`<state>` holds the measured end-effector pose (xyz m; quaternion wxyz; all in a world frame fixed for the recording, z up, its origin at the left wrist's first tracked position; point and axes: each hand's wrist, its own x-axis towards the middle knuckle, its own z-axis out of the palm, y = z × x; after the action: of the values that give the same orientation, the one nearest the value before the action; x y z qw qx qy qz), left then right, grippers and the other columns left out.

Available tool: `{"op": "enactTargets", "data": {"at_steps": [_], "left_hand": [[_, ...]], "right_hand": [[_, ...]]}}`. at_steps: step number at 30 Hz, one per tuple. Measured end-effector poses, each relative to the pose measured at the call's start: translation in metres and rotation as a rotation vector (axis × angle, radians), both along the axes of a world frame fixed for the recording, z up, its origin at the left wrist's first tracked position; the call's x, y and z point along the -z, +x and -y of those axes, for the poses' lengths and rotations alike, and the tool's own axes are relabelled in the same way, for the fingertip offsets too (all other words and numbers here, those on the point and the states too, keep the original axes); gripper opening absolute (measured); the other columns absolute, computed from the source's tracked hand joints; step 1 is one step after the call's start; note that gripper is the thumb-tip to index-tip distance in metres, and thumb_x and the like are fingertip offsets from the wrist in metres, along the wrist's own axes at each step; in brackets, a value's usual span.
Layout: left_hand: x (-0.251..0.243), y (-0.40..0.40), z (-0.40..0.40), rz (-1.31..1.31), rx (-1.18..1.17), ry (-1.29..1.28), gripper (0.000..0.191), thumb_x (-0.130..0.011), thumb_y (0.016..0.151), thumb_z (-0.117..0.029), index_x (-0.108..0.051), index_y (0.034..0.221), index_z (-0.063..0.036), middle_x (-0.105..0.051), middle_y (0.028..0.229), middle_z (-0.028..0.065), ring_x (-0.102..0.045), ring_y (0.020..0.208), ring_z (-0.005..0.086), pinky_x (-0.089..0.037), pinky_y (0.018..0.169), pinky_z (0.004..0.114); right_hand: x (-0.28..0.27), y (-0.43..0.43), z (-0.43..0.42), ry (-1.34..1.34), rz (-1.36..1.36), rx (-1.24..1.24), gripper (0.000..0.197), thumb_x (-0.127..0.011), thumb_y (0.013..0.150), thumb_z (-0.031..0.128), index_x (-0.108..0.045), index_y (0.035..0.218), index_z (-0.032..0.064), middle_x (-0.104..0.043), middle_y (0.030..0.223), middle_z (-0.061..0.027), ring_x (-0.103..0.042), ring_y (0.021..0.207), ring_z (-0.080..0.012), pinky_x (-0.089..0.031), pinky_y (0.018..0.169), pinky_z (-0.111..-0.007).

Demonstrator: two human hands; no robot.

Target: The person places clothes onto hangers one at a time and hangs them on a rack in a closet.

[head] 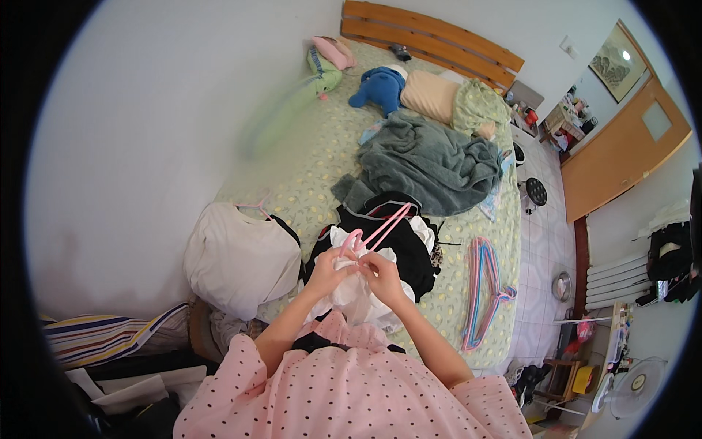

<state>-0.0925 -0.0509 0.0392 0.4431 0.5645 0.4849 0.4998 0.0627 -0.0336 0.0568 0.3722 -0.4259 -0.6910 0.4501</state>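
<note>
Both my left hand (pixel 330 273) and my right hand (pixel 379 276) pinch the cloth of a white garment (pixel 356 299) in front of my chest, fingertips almost meeting. A pink clothes hanger (pixel 388 226) rises out of the garment between my hands, its hook curving above my left fingers. How far the hanger sits inside the cloth is hidden. Beneath lies a pile of black clothing (pixel 406 266) with grey and red trim. To the left, a white long garment (pixel 241 258) lies on another pink hanger (pixel 256 207).
Pink and blue hangers (pixel 482 296) lie stacked near the right edge of the bed (pixel 455 329). Beyond the clothes are a grey-green blanket (pixel 428 159), a blue plush toy (pixel 379 90) and pillows (pixel 428 94). A stool (pixel 535 192) and a fan (pixel 636 384) stand right of the bed.
</note>
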Motion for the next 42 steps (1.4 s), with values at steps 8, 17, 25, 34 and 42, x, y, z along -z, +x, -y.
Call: {"op": "enactTargets", "data": {"at_steps": [8, 17, 25, 34, 42], "left_hand": [[-0.002, 0.0, 0.005, -0.052, -0.003, -0.015, 0.015, -0.07, 0.068, -0.006, -0.058, 0.077, -0.0025, -0.059, 0.075, 0.0028, -0.056, 0.075, 0.0128, -0.042, 0.074, 0.027], [-0.007, 0.003, 0.01, 0.02, -0.03, -0.056, 0.017, -0.071, 0.068, -0.009, -0.06, 0.08, -0.002, -0.061, 0.078, 0.0037, -0.056, 0.076, 0.0111, -0.044, 0.072, 0.026], [-0.023, -0.011, 0.005, -0.028, 0.006, -0.155, 0.017, -0.073, 0.066, -0.01, -0.062, 0.076, -0.0013, -0.062, 0.077, 0.0041, -0.056, 0.073, 0.0108, -0.044, 0.07, 0.025], [-0.039, -0.021, -0.002, -0.232, 0.255, -0.154, 0.019, -0.069, 0.07, -0.018, -0.063, 0.076, -0.0012, -0.062, 0.071, 0.0038, -0.055, 0.069, 0.0106, -0.042, 0.069, 0.026], [-0.035, -0.015, -0.003, -0.264, 0.275, -0.184, 0.02, -0.066, 0.071, -0.019, -0.063, 0.08, -0.0014, -0.062, 0.074, 0.007, -0.056, 0.069, 0.0142, -0.043, 0.069, 0.027]], "right_hand": [[0.003, 0.0, 0.007, -0.002, -0.03, 0.008, 0.015, -0.059, 0.071, -0.006, -0.057, 0.086, -0.001, -0.054, 0.071, -0.0064, -0.047, 0.061, -0.0114, -0.042, 0.058, -0.023], [0.018, 0.001, 0.011, -0.119, -0.159, 0.039, 0.01, -0.057, 0.078, -0.001, -0.054, 0.087, -0.001, -0.053, 0.074, -0.0008, -0.047, 0.064, -0.006, -0.039, 0.057, -0.02], [0.004, 0.003, -0.003, -0.417, -0.296, -0.068, 0.013, -0.058, 0.079, 0.007, -0.057, 0.089, -0.0009, -0.057, 0.077, -0.0011, -0.05, 0.068, -0.0068, -0.041, 0.061, -0.021], [0.001, 0.014, -0.012, -0.642, -0.26, -0.323, 0.013, -0.055, 0.081, 0.01, -0.056, 0.091, 0.0016, -0.054, 0.083, 0.0008, -0.047, 0.075, -0.0057, -0.038, 0.067, -0.02], [0.003, 0.003, 0.002, -0.139, -0.003, -0.072, 0.01, -0.051, 0.078, -0.001, -0.051, 0.088, -0.0031, -0.054, 0.066, -0.0081, -0.05, 0.055, -0.0123, -0.04, 0.053, -0.025]]}}
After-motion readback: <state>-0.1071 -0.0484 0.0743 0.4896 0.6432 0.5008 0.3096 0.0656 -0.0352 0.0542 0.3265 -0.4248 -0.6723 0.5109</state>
